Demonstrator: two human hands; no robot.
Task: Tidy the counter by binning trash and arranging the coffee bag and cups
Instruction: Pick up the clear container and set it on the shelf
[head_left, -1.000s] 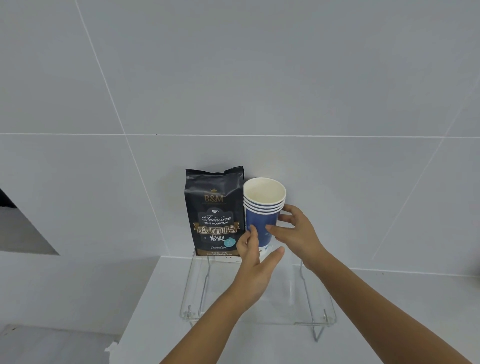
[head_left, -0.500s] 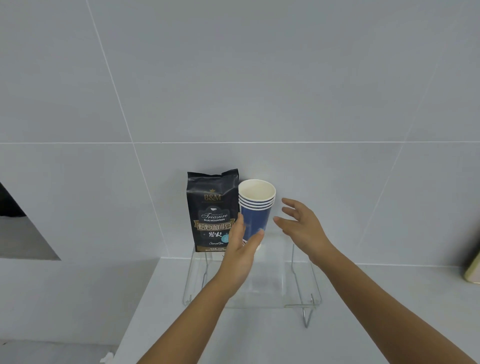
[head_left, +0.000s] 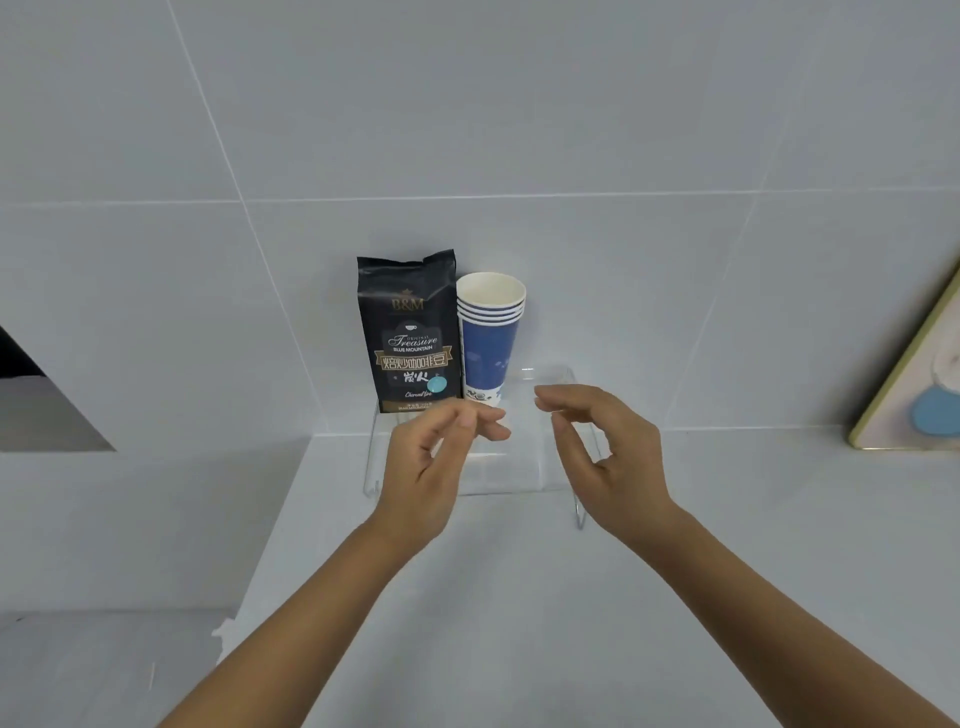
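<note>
The coffee bag (head_left: 410, 335) and stacked cups (head_left: 490, 335) are set upright, side by side, on a clear stand (head_left: 524, 475) against the wall; the left hand (head_left: 431, 475) and right hand (head_left: 605, 457) are held loosely curled and empty just in front.

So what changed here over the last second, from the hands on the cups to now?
Both hands let go of the cup stack and drew back toward the person; the left hand and right hand now hover empty in front of the clear shelf. The stack and the coffee bag stayed upright, side by side against the wall.
</note>
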